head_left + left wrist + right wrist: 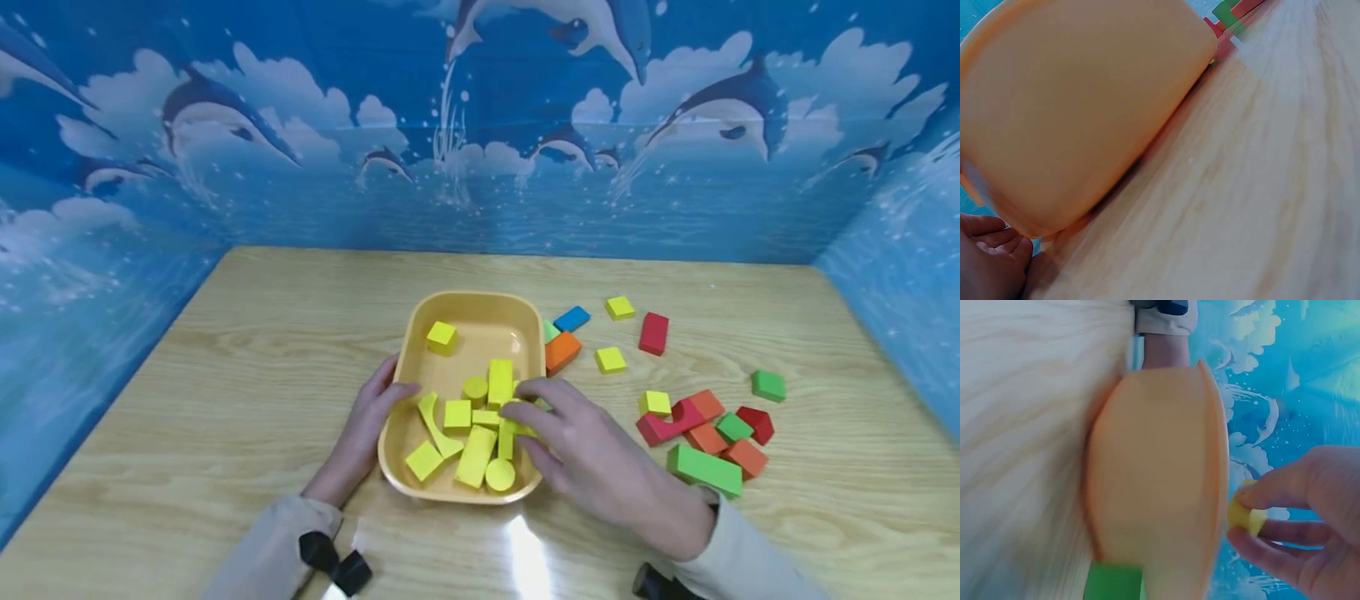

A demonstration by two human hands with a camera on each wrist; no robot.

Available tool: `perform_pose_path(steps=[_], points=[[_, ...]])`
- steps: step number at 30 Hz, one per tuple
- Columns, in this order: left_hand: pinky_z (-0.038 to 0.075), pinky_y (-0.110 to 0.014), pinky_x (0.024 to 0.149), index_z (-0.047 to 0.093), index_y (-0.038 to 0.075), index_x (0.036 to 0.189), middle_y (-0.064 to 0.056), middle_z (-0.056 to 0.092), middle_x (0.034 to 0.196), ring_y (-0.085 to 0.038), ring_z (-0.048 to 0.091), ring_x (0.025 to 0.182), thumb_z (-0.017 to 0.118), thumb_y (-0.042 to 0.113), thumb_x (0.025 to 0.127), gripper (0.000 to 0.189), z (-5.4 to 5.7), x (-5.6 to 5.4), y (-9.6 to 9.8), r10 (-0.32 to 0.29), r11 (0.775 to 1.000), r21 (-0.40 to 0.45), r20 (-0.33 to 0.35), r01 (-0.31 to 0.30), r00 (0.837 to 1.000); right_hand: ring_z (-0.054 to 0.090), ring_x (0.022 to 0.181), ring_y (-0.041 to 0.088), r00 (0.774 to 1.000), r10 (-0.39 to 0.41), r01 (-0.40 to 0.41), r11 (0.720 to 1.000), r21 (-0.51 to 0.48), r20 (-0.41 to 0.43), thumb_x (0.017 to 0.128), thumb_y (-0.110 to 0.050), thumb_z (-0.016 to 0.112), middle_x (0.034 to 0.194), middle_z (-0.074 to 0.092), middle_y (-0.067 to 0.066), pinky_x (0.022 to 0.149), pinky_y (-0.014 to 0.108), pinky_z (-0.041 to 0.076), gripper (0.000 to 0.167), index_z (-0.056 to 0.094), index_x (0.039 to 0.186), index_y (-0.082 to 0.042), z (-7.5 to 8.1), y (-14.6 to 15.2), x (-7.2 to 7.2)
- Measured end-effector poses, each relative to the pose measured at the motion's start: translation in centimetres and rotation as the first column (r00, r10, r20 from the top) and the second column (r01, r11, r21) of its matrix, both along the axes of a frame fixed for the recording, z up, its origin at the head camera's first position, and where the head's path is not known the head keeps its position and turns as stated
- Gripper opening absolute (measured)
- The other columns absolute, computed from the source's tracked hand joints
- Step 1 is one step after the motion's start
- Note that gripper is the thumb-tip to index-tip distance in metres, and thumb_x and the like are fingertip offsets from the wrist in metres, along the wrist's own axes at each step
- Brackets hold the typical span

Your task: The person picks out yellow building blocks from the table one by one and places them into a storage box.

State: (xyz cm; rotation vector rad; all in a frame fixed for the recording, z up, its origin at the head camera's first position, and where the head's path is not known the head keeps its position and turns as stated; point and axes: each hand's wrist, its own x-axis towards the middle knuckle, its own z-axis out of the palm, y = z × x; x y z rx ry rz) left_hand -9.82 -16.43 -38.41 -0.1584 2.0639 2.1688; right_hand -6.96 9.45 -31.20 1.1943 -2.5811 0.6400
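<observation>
A light orange plastic tray (480,321) stands on the table with several yellow blocks inside, among them a cube (442,337), a cylinder (500,475) and a curved piece (437,427). My left hand (363,429) grips its left side, thumb over the rim and fingers along the outside wall. Over the tray's right rim reaches my right hand (592,454). In the right wrist view, thumb and fingers pinch a small yellow block (1241,515) just past the rim; its full shape is hidden.
Loose blocks lie right of the tray: a blue block (572,318), an orange block (562,353), yellow blocks (619,307), a red block (654,333), and a cluster with a long green block (705,469). A dolphin-print backdrop (480,208) borders the table.
</observation>
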Motion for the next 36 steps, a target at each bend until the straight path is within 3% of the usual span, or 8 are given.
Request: perform_pose_path(steps=[3, 6, 10, 14, 23, 29, 36], points=[[0.046, -0.027, 0.097, 0.037, 0.009, 0.146, -0.017, 0.044, 0.143, -0.029, 0.048, 0.124, 0.048, 0.010, 0.091, 0.057, 0.1, -0.1, 0.0, -0.003, 1.000, -0.010, 0.002, 0.003, 1.000, 0.058, 0.101, 0.022, 1.000, 0.020, -0.020, 1.000, -0.002, -0.007, 0.078, 0.000, 0.075, 0.111, 0.062, 0.009, 0.078, 0.030, 0.055, 0.032, 0.070, 0.109, -0.007, -0.4, -2.7, -1.0], [0.047, -0.025, 0.095, 0.037, 0.008, 0.146, -0.017, 0.044, 0.143, -0.028, 0.048, 0.123, 0.047, 0.009, 0.092, 0.056, 0.3, 0.0, -0.2, -0.006, 1.000, -0.013, 0.006, 0.006, 1.000, 0.060, 0.097, 0.024, 1.000, -0.011, 0.010, 0.999, 0.038, 0.020, 0.081, 0.000, 0.072, 0.109, 0.063, 0.010, 0.078, 0.031, 0.055, 0.029, 0.070, 0.109, -0.004, -0.9, -5.5, -2.2], [0.047, -0.022, 0.093, 0.038, 0.009, 0.145, -0.016, 0.046, 0.142, -0.025, 0.049, 0.121, 0.046, 0.009, 0.092, 0.054, 0.5, 0.2, -0.3, 0.004, 1.000, -0.011, 0.006, -0.004, 1.000, 0.061, 0.097, 0.025, 0.989, -0.110, 0.102, 0.991, 0.089, 0.096, 0.084, 0.000, 0.067, 0.110, 0.064, 0.012, 0.079, 0.030, 0.056, 0.030, 0.068, 0.114, -0.002, -1.5, -8.5, -3.4], [0.047, -0.020, 0.092, 0.037, 0.008, 0.146, -0.015, 0.044, 0.143, -0.022, 0.049, 0.119, 0.046, 0.009, 0.092, 0.054, 0.6, 0.2, -0.4, -0.002, 1.000, -0.009, 0.009, 0.002, 1.000, 0.061, 0.090, 0.025, 0.972, -0.210, 0.199, 0.975, 0.101, 0.109, 0.083, 0.000, 0.065, 0.105, 0.065, 0.013, 0.073, 0.028, 0.056, 0.030, 0.069, 0.113, -0.002, -2.2, -10.3, -3.9], [0.048, -0.021, 0.091, 0.037, 0.007, 0.146, -0.018, 0.045, 0.141, -0.017, 0.053, 0.113, 0.046, 0.007, 0.092, 0.055, 0.2, -0.2, 0.2, -0.001, 1.000, 0.003, 0.010, 0.001, 1.000, 0.057, 0.074, 0.019, 0.955, -0.272, 0.251, 0.954, 0.164, 0.120, 0.084, -0.002, 0.063, 0.088, 0.063, 0.009, 0.054, 0.023, 0.050, 0.018, 0.072, 0.100, -0.004, -2.8, -10.5, -3.9], [0.048, -0.021, 0.091, 0.037, 0.006, 0.146, -0.018, 0.045, 0.141, -0.018, 0.052, 0.113, 0.046, 0.007, 0.092, 0.055, 0.1, -0.2, 0.2, 0.003, 1.000, 0.009, 0.011, -0.003, 1.000, 0.056, 0.073, 0.018, 0.955, -0.272, 0.248, 0.951, 0.187, 0.121, 0.086, -0.004, 0.061, 0.084, 0.062, 0.006, 0.052, 0.023, 0.049, 0.016, 0.073, 0.096, -0.005, -2.9, -10.5, -3.9], [0.048, -0.022, 0.092, 0.037, 0.007, 0.146, -0.018, 0.045, 0.141, -0.019, 0.052, 0.115, 0.047, 0.009, 0.092, 0.055, 0.3, -0.1, 0.0, -0.010, 1.000, -0.001, 0.013, 0.010, 1.000, 0.061, 0.087, 0.016, 0.947, -0.238, 0.220, 0.970, 0.106, 0.217, 0.087, -0.001, 0.060, 0.100, 0.070, 0.005, 0.059, 0.020, 0.051, 0.025, 0.072, 0.109, -0.006, -2.0, -9.7, -4.0]])
